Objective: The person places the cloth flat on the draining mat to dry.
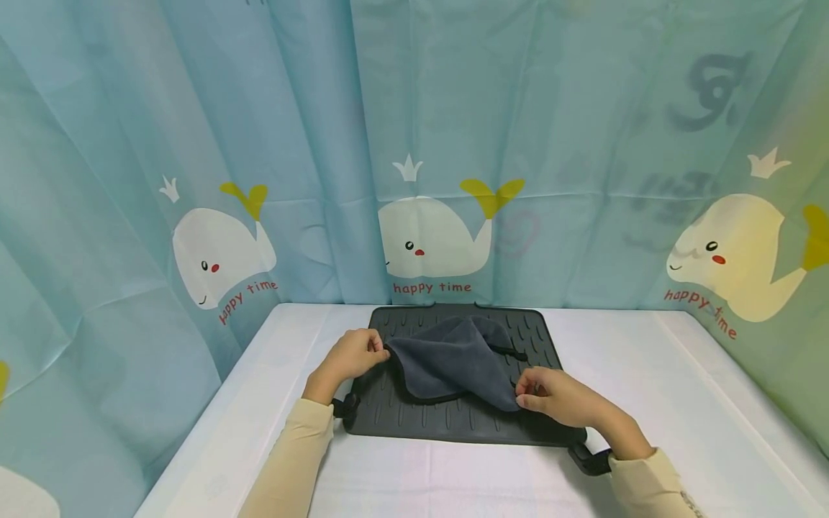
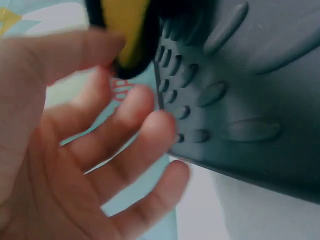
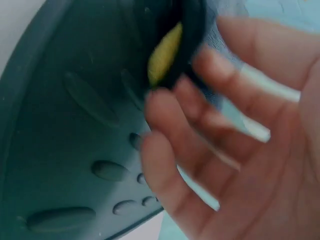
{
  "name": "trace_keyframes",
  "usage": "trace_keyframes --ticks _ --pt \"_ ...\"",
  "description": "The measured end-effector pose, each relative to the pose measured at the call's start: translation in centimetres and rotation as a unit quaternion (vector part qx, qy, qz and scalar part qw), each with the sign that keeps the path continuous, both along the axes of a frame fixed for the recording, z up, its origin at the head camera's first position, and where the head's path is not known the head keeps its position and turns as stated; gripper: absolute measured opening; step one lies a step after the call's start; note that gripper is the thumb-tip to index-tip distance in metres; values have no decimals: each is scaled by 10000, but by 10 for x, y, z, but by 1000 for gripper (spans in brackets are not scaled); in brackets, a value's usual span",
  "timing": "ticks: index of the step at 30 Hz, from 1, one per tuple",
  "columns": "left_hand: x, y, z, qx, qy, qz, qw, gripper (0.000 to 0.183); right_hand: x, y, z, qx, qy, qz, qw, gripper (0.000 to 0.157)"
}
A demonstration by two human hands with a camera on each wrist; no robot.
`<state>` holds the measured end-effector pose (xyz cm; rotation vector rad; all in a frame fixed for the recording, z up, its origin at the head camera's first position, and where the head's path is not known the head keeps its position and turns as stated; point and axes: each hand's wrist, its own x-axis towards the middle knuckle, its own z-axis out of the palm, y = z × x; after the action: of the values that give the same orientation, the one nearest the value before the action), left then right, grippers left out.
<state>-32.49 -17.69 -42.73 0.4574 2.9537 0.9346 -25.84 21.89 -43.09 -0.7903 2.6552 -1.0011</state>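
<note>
Outwardly, the cloth (image 1: 447, 361) is grey; only the wrist views show its yellow.

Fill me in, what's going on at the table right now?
A person is handling a blue-grey cloth with black edging. The left hand pinches its left edge, while the right hand is at its near right corner; whether that hand grips it is hard to tell. The cloth sits rumpled over a dark ridged mat on the white table.
</note>
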Motion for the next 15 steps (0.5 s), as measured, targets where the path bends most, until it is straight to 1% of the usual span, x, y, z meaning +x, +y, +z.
trace_keyframes --ticks 3,5,7,9,11,13,15 --pt "3 0 3 -38 -437 -517 9977 16 0 -2 -4 195 256 -571 9978 10" --pt "5 1 5 8 -807 -888 9928 13 -1 -4 -7 418 328 -925 9943 11" --pt "8 4 7 37 -1144 -1154 9867 12 -1 -7 -11 618 287 -1186 9906 13" --pt "9 6 8 22 -1399 -1291 9817 18 -1 -10 -14 774 274 -1349 9874 15" --pt "10 10 9 -25 -1514 -1344 9793 26 -1 -12 -16 871 306 -1457 9850 15" --pt "11 14 8 -20 -1553 -1382 9782 32 0 -15 -17 917 331 -1540 9832 15" --pt "11 17 7 -3 -1454 -1447 9787 37 2 -17 -17 966 367 -1599 9817 16"
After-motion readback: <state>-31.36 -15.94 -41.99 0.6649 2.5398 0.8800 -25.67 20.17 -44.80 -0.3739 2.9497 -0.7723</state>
